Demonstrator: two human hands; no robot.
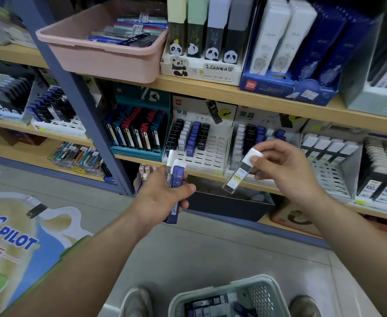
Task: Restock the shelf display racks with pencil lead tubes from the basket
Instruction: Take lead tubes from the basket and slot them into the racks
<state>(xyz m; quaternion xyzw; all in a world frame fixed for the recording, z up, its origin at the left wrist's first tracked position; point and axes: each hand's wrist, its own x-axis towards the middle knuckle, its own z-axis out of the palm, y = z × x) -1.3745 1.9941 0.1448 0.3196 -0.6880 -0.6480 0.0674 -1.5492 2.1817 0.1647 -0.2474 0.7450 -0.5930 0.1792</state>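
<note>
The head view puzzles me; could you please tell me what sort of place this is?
Most likely a stationery shop aisle: display racks of pencil lead tubes, a Pilot floor sign, and a stock basket by the feet. The left hand grips purple tubes; the right hand pinches a white-capped tube.

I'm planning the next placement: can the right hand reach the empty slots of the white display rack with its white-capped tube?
Probably yes. The right hand holds the white-capped clear tube before the white slotted display rack, whose front rows look empty; nothing stands between.
</note>
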